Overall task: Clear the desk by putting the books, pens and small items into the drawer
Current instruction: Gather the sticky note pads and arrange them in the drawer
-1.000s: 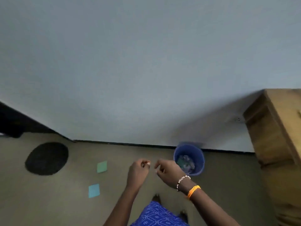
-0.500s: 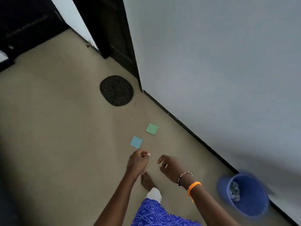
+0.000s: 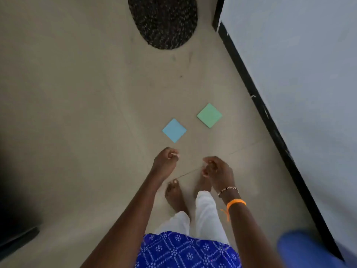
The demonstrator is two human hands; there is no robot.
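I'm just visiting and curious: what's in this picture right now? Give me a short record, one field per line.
place: a person stands barefoot on a beige floor beside a pale wall
left hand: fingers curled, pinching something small; too small to identify
right hand: fingers curled; what it holds is unclear
blue square note: flat on the floor, just ahead of the hands
green square note: flat on the floor, right of the blue one, apart from it
dark round mat: farther ahead
blue bin: lower right, blurred
desk and drawer: not in view

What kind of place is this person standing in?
Probably a room in a home: a bare beige floor, a dark oval woven mat, a pale wall with black skirting, and a blue plastic bin.
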